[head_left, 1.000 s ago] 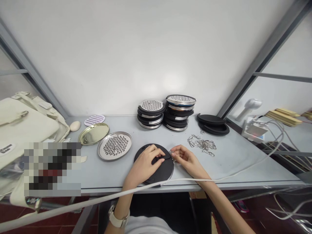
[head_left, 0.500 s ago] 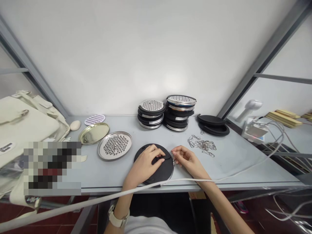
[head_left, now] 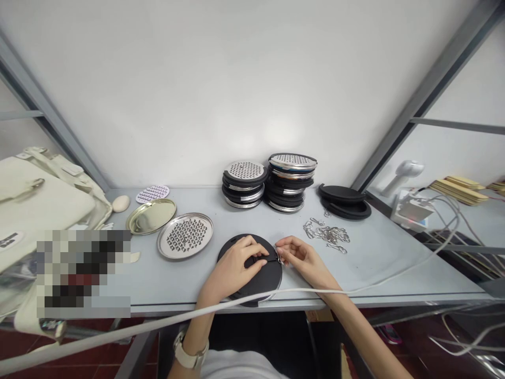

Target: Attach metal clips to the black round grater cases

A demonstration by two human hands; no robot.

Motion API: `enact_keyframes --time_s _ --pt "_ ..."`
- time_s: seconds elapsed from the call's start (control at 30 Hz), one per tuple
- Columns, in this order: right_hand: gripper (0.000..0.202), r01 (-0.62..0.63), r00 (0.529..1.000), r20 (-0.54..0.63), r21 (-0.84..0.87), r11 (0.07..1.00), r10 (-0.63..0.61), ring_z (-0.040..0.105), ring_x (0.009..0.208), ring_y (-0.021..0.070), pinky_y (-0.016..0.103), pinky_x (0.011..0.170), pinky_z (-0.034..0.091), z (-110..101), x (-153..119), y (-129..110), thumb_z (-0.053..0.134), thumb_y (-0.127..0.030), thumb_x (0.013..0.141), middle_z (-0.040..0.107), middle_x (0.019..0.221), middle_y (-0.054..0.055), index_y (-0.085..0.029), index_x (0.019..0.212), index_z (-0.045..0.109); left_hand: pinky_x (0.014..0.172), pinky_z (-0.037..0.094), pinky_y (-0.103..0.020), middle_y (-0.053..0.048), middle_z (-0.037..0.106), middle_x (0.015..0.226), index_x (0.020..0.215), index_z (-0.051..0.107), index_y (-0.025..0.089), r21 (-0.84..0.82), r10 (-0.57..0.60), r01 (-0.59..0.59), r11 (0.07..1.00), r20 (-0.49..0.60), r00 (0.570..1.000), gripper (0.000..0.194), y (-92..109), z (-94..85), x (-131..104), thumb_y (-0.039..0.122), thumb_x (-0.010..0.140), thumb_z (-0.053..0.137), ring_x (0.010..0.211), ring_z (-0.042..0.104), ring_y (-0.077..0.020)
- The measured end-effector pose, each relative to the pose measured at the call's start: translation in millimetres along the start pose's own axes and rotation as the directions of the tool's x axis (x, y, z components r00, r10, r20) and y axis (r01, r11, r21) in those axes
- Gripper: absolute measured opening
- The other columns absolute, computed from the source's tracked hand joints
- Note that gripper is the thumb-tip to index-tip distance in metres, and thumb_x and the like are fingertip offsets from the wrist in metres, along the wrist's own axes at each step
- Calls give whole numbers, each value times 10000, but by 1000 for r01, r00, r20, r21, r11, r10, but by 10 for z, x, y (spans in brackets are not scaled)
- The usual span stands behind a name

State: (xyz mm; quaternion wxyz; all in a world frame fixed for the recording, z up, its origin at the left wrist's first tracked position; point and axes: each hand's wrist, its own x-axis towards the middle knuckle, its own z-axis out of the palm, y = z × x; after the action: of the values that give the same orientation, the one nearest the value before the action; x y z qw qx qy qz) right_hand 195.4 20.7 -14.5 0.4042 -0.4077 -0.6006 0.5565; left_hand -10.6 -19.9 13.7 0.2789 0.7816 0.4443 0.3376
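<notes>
Head view: the black disc (head_left: 262,279) lies on the tabletop (head_left: 315,281) beneath my left fingers (head_left: 254,247) and just beside my right ones. It is round, flat and matt, with a small slot beyond my left knuckles and a straight bar running from under my left fingertips towards its edge. A thin pale rim shows along the edge nearest me. My left fingers are bent over the disc, thumb a little apart from the forefinger; I can't tell whether they grip anything. My right fingers (head_left: 290,242) are pinched closed on a small metal clip (head_left: 279,256) at the disc's edge. My left hand covers much of the disc, and a white cable (head_left: 300,290) crosses in front of its near side. The clip is partly hidden; whether it passes through the disc I can't make out.
</notes>
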Motion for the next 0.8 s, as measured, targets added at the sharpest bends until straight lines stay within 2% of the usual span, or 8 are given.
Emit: enact_keyframes --time_s 0.27,0.6,0.8 --pt "401 -35 999 -17 14 999 35 579 697 141 290 671 494 -4 -16 -28 766 -455 699 617 777 18 -168 950 643 862 445 -273 -11 574 984 1015 656 236 -3 -6 6 1000 -13 1000 172 -13 8 -2 181 887 555 919 577 -148" --pt "369 -24 1000 5 -7 1000 24 578 668 132 267 632 494 -19 -17 -4 760 -440 708 617 732 1 -167 935 659 859 447 -285 -19 580 982 1008 654 230 2 -9 9 1000 -12 1000 167 0 8 -3 178 885 555 919 571 -154" --pt "389 -53 997 46 -50 997 56 630 781 178 332 772 523 -59 -54 -39 724 -450 751 684 844 51 -170 1017 680 859 453 -296 -26 586 991 1008 655 228 -3 -3 3 1000 -13 1000 167 -7 8 -6 188 886 548 919 575 -162"
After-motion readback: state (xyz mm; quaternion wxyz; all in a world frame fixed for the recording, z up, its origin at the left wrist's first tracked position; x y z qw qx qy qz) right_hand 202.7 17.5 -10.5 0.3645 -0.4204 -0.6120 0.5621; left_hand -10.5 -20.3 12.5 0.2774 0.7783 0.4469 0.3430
